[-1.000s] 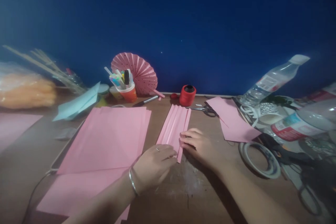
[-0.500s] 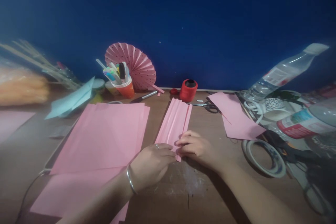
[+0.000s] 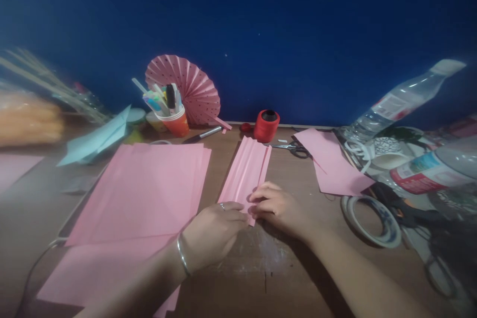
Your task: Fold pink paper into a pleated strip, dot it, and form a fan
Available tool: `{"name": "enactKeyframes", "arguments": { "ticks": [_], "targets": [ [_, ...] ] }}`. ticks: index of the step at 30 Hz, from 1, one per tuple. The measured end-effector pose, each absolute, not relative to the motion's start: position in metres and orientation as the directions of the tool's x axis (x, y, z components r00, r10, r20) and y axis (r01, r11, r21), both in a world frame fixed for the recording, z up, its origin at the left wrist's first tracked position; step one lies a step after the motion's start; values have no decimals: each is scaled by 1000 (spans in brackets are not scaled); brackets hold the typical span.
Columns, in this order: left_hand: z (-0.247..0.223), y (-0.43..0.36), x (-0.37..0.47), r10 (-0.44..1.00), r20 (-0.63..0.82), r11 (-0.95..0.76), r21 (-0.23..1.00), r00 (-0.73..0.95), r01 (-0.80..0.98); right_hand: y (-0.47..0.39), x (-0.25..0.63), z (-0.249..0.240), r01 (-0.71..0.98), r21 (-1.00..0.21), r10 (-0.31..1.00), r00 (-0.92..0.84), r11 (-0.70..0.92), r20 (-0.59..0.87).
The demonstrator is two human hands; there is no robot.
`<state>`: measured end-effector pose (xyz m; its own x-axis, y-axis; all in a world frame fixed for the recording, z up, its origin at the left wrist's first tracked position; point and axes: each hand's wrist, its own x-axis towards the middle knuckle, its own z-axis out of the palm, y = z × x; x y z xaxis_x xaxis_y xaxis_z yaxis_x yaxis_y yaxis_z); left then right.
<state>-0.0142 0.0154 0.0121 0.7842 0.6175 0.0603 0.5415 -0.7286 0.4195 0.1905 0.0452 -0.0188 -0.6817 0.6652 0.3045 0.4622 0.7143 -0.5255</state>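
A narrow strip of pink pleated paper (image 3: 244, 169) lies lengthwise on the table in front of me, its near end between my hands. My left hand (image 3: 216, 228), with a ring and a silver bangle, covers the near left corner, its fingers bent onto the paper. My right hand (image 3: 278, 206) grips the right edge with curled fingers. The fingertips of both hands almost meet at the near end, and the thumbs are mostly hidden. Left of the strip lies a stack of flat pink paper sheets (image 3: 137, 189).
Along the wall stand a red thread spool (image 3: 266, 126), a cup of pens (image 3: 177, 123) and a round pink paper fan (image 3: 186, 79). Scissors (image 3: 296, 149) lie beyond the strip. To the right are pink paper scraps (image 3: 331, 164), a tape roll (image 3: 391, 231) and plastic bottles (image 3: 398, 97).
The whole view has shifted slightly. Both hands keep nearly the same place on the near end of the pleated paper.
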Motion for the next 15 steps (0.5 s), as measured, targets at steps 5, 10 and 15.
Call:
{"name": "enactKeyframes", "arguments": {
  "ticks": [5, 10, 15],
  "targets": [
    [12, 15, -15, 613, 93, -742, 408, 785, 532, 44, 188, -16, 468, -574, 702, -651, 671, 289],
    [12, 14, -14, 646, 155, -742, 358, 747, 567, 43, 189, -10, 476, -610, 722, -647, 634, 245],
    [10, 14, -12, 679, 191, -726, 314, 709, 611, 42, 189, -10, 573, -484, 736, -619, 662, 273]
  ]
}}
